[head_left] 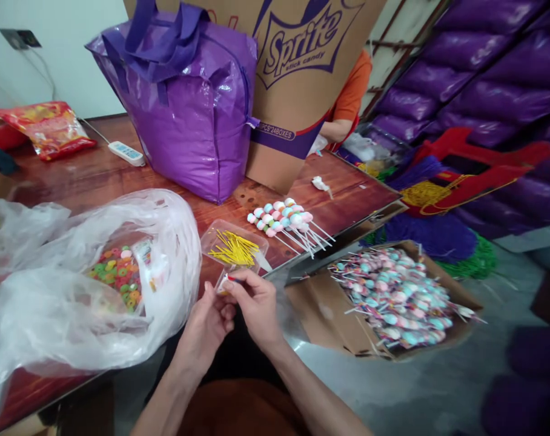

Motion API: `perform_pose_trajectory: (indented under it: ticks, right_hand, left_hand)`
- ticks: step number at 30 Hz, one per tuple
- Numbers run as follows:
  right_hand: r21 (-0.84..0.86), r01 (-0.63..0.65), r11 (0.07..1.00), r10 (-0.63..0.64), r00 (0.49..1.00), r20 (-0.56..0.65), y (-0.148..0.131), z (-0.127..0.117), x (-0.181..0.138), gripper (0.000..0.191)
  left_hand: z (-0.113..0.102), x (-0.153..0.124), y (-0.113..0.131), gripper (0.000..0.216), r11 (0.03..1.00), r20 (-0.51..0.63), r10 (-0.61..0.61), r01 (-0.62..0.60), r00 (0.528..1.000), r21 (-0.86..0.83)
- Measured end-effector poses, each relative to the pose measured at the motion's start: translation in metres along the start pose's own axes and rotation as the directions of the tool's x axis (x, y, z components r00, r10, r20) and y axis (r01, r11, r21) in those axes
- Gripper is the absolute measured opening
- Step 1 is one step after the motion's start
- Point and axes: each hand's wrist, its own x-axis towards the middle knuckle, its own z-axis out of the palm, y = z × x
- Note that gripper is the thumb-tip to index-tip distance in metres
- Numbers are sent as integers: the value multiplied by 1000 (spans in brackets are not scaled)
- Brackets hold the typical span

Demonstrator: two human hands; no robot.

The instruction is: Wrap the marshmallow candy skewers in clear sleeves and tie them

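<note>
Just at the near edge of the surface [115, 175], the left hand [208, 336] and right hand [257, 307] come together, thumbs and fingertips pinching a small clear-and-white piece [221, 283] with a touch of red; its exact shape is too small to tell. Directly beyond it sits a shallow clear tray [205, 240] of yellow ties [235, 247], its front rim close to the fingers, so there is little room forward. To the left, a big plastic bag [75, 327] of colourful ring sweets [118, 269] spreads along the near edge and stops just short of the left hand and the tray. To the right, marshmallow sticks [281, 216] lie in a row near the tray, their white stems pointing towards the edge. Past that edge and lower down, an open cardboard box [318, 309] heaped with wrapped sticks [397, 297] takes up the space beside the right forearm. Farther back, a purple bag [188, 121] and a tall carton [297, 103] wall off the far side; a strip of wood runs between them and the tray, widening rightward past a crumpled scrap [320, 183] to the far corner.
</note>
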Motion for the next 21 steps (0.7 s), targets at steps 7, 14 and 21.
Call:
perform_pose_trajectory:
  ticks: [7,14,21]
  right_hand:
    - [-86,88,992,-87,996,10,-7,-14,-1,18]
    - [-79,13,997,-20,996,-87,8,-26,4,41]
    - [-193,69,979,-79,996,-41,8,-38,9,40]
  left_hand:
    - [11,16,9,31,978,-78,142,-151,987,-141]
    - [17,22,-11,35,906,-199,423,-407,884,117]
    - [21,21,4,33,909,-250,413,-414,876,51]
